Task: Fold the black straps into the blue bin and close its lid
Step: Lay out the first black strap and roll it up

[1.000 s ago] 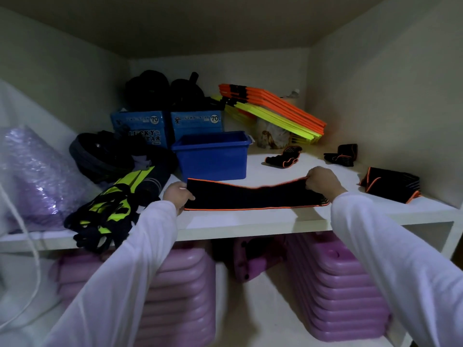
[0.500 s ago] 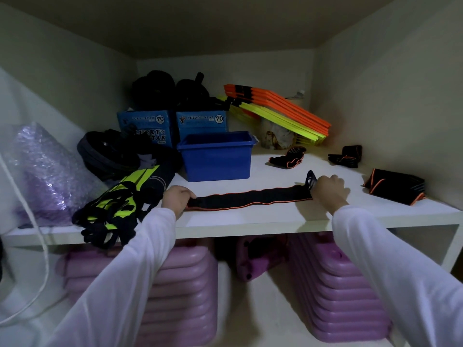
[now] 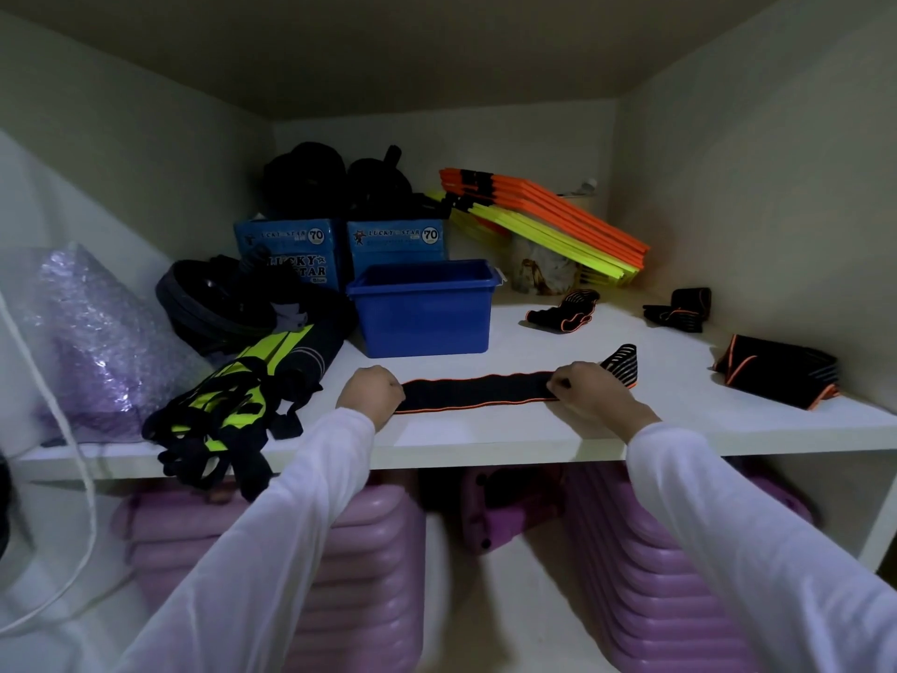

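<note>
Head view: both hands [image 3: 371, 392] [image 3: 589, 388] grip the black strap [image 3: 478, 391] on the shelf [image 3: 485, 437].

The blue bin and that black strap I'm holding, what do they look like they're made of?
The blue bin looks like moulded plastic: smooth, evenly coloured walls, a rolled rim and a faint sheen. The black strap, held flat on the shelf by the left hand and right hand, looks like matte woven or elastic fabric with orange stitched edging; it lies limp. The exact fibre cannot be told.
</note>
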The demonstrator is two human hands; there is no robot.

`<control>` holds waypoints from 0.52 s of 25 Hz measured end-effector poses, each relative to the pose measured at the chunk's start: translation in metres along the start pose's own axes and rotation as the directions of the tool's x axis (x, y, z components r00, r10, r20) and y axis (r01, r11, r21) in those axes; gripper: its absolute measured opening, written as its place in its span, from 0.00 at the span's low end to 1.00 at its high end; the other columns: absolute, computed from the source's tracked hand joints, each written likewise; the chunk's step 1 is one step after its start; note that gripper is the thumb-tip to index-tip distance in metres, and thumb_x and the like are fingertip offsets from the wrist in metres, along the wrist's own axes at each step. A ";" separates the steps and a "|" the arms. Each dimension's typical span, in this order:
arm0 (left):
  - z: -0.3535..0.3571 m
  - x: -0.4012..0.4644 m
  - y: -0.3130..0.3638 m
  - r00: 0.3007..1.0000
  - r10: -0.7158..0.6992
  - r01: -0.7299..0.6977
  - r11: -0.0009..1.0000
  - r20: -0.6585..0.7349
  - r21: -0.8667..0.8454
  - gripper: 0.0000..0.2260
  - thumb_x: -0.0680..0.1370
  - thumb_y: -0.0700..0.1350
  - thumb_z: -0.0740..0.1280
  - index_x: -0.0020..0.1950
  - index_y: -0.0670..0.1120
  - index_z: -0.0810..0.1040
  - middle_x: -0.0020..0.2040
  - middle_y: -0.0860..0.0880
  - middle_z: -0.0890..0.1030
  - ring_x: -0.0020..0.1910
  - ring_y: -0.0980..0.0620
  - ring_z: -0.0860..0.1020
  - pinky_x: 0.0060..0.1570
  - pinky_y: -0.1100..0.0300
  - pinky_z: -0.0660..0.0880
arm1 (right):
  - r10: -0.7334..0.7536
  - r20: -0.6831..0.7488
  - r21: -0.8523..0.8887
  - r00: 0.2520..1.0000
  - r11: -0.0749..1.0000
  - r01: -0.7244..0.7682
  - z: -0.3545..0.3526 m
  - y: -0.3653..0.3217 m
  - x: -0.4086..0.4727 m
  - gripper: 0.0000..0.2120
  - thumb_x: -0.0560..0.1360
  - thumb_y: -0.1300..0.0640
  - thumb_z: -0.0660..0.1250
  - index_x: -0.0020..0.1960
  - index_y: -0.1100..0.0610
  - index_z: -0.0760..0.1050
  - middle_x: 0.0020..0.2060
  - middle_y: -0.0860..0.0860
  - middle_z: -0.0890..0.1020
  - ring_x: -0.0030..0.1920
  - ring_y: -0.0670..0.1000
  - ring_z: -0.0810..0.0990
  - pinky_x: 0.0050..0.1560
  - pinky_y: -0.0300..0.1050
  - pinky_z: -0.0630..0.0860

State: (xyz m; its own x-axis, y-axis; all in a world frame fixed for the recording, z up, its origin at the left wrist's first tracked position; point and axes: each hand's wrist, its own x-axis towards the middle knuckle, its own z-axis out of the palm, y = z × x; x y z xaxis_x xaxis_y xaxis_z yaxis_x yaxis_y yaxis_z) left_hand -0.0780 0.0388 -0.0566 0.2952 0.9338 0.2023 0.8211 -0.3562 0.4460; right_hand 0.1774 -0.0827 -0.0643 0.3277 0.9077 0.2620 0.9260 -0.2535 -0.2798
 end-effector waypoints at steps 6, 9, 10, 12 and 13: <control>0.004 0.011 -0.001 0.998 -0.058 0.058 0.998 -0.019 -0.016 0.13 0.77 0.40 0.60 0.53 0.36 0.81 0.55 0.40 0.81 0.47 0.45 0.76 0.53 0.56 0.74 | 0.018 0.046 -0.073 0.999 0.997 -0.015 0.004 -0.007 0.016 0.17 0.80 0.53 0.57 0.58 0.63 0.77 0.55 0.60 0.80 0.57 0.58 0.77 0.48 0.45 0.68; 0.007 0.016 -0.002 0.998 -0.061 0.060 0.998 -0.024 -0.028 0.13 0.78 0.39 0.58 0.51 0.36 0.81 0.56 0.40 0.81 0.50 0.44 0.78 0.55 0.56 0.73 | 0.022 0.052 -0.090 0.998 0.996 -0.017 0.005 -0.012 0.024 0.17 0.80 0.53 0.57 0.58 0.63 0.76 0.56 0.60 0.80 0.58 0.59 0.76 0.48 0.45 0.68; 0.007 0.018 -0.002 0.998 -0.056 0.055 0.998 -0.025 -0.027 0.13 0.78 0.39 0.58 0.51 0.37 0.81 0.57 0.40 0.82 0.50 0.45 0.77 0.56 0.56 0.73 | 0.028 0.058 -0.090 0.998 0.996 -0.023 0.005 -0.012 0.027 0.17 0.80 0.53 0.57 0.58 0.63 0.76 0.56 0.60 0.80 0.58 0.58 0.77 0.51 0.46 0.70; 0.007 0.021 0.000 0.999 -0.044 0.043 0.999 -0.022 -0.029 0.14 0.78 0.38 0.58 0.54 0.37 0.82 0.58 0.40 0.81 0.52 0.45 0.77 0.58 0.56 0.72 | 0.038 0.066 -0.091 0.997 0.995 -0.032 0.006 -0.011 0.032 0.17 0.80 0.52 0.57 0.58 0.63 0.77 0.56 0.60 0.80 0.58 0.58 0.77 0.54 0.47 0.71; 0.007 0.022 0.000 0.999 -0.038 0.037 0.999 -0.022 -0.031 0.14 0.78 0.38 0.58 0.56 0.38 0.82 0.58 0.40 0.81 0.55 0.44 0.78 0.59 0.56 0.72 | 0.041 0.069 -0.095 0.997 0.995 -0.034 0.006 -0.011 0.035 0.17 0.80 0.52 0.57 0.58 0.63 0.77 0.56 0.60 0.80 0.58 0.58 0.76 0.55 0.47 0.71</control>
State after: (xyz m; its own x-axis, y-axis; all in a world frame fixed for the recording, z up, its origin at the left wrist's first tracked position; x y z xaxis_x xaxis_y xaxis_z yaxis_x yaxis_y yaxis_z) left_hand -0.0681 0.0600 -0.0581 0.2529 0.9457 0.2044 0.8162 -0.3220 0.4797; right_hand 0.1774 -0.0461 -0.0571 0.3513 0.9176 0.1860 0.9279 -0.3148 -0.1995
